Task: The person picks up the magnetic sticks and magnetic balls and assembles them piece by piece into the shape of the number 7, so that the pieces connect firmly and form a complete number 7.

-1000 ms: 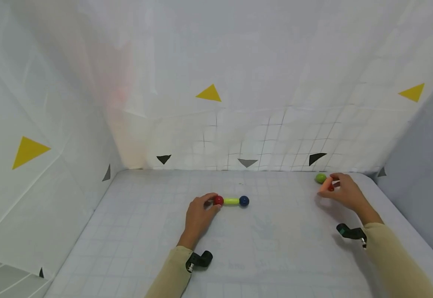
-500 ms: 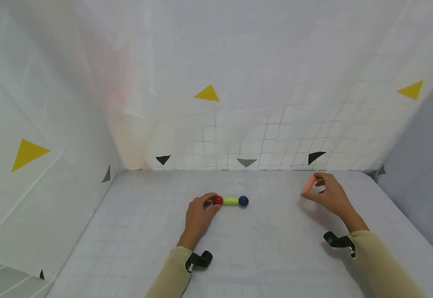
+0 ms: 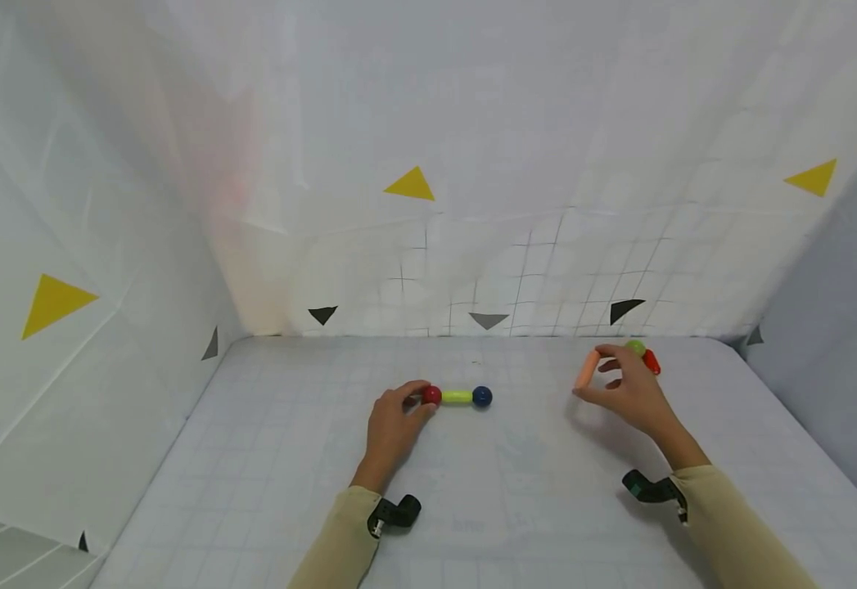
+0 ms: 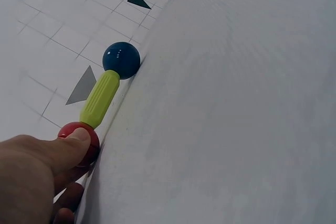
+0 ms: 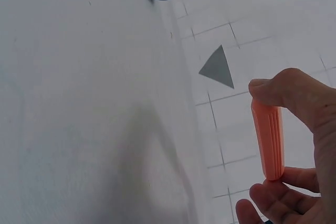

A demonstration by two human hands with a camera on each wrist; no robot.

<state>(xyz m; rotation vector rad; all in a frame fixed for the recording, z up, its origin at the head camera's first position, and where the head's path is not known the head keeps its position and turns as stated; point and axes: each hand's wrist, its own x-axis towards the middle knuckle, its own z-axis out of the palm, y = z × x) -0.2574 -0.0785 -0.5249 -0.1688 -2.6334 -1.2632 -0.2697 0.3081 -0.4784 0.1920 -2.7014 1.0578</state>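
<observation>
Right hand [image 3: 630, 393] at right of centre in the head view, thumb and forefinger pinching the orange rod [image 3: 586, 369] by its two ends; rod lifted off the table [image 3: 546, 491], long axis near upright, top tilted slightly right; green ball [image 3: 635, 348] and red rod [image 3: 651, 361] just behind the hand. Left hand [image 3: 393, 425] at frame centre, fingertips curled onto the red ball [image 3: 431, 396]; yellow-green rod [image 3: 457, 397] runs horizontally rightward from it to the blue ball [image 3: 482, 397].

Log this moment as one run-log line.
left hand: grips red ball | right hand: pinches orange rod | green ball: on table
</observation>
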